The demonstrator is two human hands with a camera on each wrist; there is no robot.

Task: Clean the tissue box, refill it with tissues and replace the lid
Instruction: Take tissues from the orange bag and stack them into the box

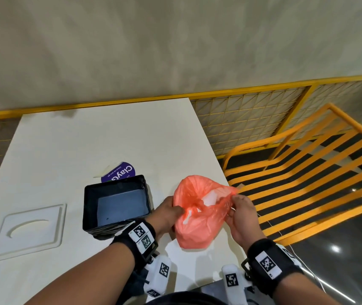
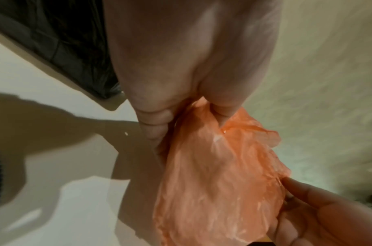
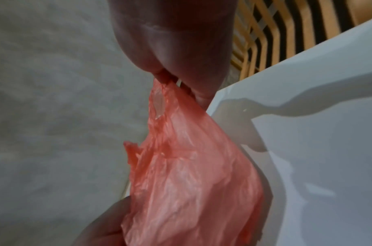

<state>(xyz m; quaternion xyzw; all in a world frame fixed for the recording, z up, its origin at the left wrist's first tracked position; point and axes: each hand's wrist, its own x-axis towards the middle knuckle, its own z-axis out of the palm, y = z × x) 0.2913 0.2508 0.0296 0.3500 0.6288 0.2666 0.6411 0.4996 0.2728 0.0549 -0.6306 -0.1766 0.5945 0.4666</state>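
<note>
Both hands, left hand and right hand, pinch the orange bag just above the bench, beside the open black tissue box. White inside is probably tissues; thin plastic could tear and spill them.

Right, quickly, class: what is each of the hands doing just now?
Left hand: closed, pinching the orange plastic bag at its near-left edge.
Right hand: closed, pinching the same bag's right edge.

White table, open black box, white lid, perhaps purple sticker
</note>
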